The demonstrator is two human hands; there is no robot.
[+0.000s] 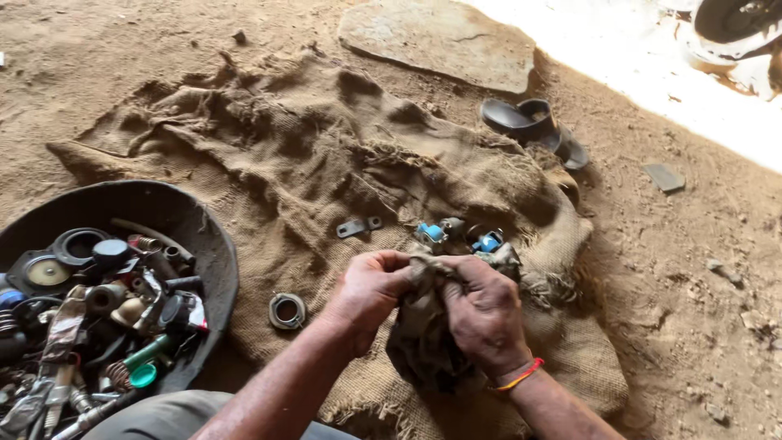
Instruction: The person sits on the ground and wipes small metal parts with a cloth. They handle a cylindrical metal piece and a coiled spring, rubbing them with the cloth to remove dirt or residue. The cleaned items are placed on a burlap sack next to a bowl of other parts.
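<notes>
A black tub (213,244) is seen at far left on the dirt floor (692,269), filled with mixed parts: rings, springs, hoses, a green cap. Its right edge is overlapped onto the sack (301,155), a burlap sheet spread flat across the middle of the floor. A metal ring (287,310) is laid on the sack just right of the tub. A small bracket (358,226) is laid further up the sack.

The left hand (368,292) is closed, its grip pressed onto the upper left part of a dirty rag (423,342). The rag is held between both hands above the sack's near edge, bunched, its lower part hanging down. The right hand (482,314) is wrapped over the rag from the right, grip closed on it; a red-and-yellow band (518,376) is worn at that wrist.

Just behind the hands, a fitting (464,238) with blue parts is resting on the sack. A black sandal (533,126) is noted beyond the sack's far right corner, with a flat stone (440,37) above it.
</notes>
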